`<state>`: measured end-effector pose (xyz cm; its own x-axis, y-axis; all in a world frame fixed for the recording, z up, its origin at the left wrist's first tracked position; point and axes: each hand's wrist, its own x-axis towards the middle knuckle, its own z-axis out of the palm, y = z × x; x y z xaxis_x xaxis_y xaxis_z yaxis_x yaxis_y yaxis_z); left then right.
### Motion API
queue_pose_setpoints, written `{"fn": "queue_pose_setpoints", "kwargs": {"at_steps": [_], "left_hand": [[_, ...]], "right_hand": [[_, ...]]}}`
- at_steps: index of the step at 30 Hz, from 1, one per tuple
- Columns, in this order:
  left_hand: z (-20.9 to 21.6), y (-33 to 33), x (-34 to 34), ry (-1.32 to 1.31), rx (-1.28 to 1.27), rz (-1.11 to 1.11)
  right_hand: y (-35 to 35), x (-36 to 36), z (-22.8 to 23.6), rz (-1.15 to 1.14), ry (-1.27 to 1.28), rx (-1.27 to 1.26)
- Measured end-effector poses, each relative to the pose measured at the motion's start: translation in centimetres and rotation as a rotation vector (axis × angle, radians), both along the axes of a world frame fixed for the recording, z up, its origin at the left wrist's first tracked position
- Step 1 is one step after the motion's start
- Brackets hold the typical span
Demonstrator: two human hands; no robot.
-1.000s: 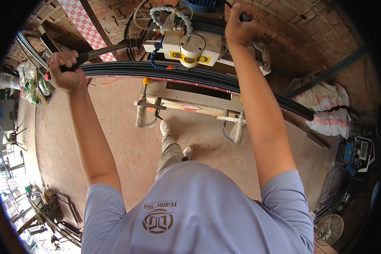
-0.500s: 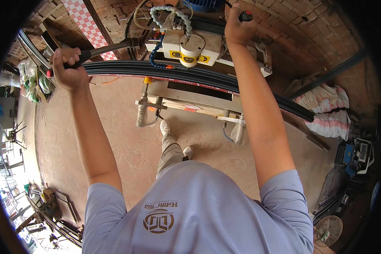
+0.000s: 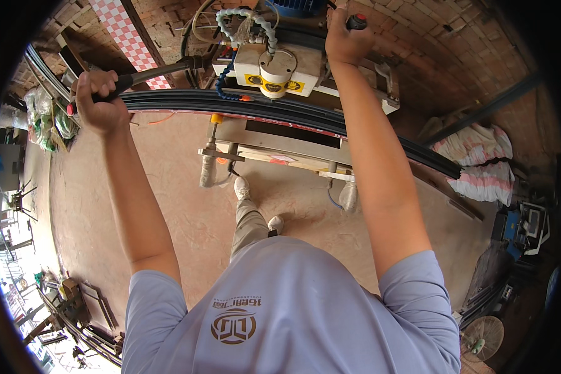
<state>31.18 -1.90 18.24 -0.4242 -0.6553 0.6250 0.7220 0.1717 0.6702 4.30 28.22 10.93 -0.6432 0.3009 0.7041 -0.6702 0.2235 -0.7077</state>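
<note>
My left hand (image 3: 98,107) is closed around the black grip of a metal lever (image 3: 156,73) at the upper left. At the upper right, my right hand (image 3: 346,40) wraps round a black handle (image 3: 356,23) with a red end. Between them sits a white machine head (image 3: 252,64) with yellow warning labels and a round white housing (image 3: 277,70). Long dark profiles (image 3: 187,100) lie across the machine just in front of the head. My right forearm passes over them and hides a stretch.
Clamp cylinders (image 3: 207,168) stick out from the machine's near side, close to my shoes. A blue motor (image 3: 296,6) sits behind the head. Woven sacks (image 3: 480,181) lie at right, with a fan (image 3: 482,340) nearer. Metal stock (image 3: 75,318) is heaped at lower left.
My right hand and the machine head have shifted slightly left and toward me. My left hand stays at nearly the same place on its lever.
</note>
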Motion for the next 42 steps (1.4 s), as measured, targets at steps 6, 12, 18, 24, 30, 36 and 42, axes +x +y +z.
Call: {"fn": "queue_pose_setpoints", "kwargs": {"at_steps": [6,12,18,24,30,36,42], "left_hand": [[-0.1,-0.4,0.2,-0.006,0.007,-0.032],[0.1,-0.8,0.6,-0.026,0.009,-0.07],[0.2,-0.7,0.7,-0.031,-0.02,-0.08],[0.3,-0.4,0.6,-0.039,-0.023,-0.06],[0.3,-0.6,0.4,-0.05,-0.023,-0.08],[0.1,-1.3,0.6,-0.065,-0.063,-0.106],[-0.2,-1.9,0.7,-0.083,-0.088,-0.097]], "right_hand": [[0.1,0.5,0.7,0.073,-0.014,-0.006],[0.9,-0.1,0.6,0.006,-0.03,0.056],[3.3,-1.1,-0.3,0.002,-0.004,0.012],[7.5,-1.7,-0.2,-0.094,-0.046,0.051],[10.5,-2.0,0.4,-0.227,-0.023,0.085],[12.2,-2.6,-0.3,-0.151,-0.043,0.046],[13.9,-3.5,-0.6,-0.12,-0.013,0.015]]}}
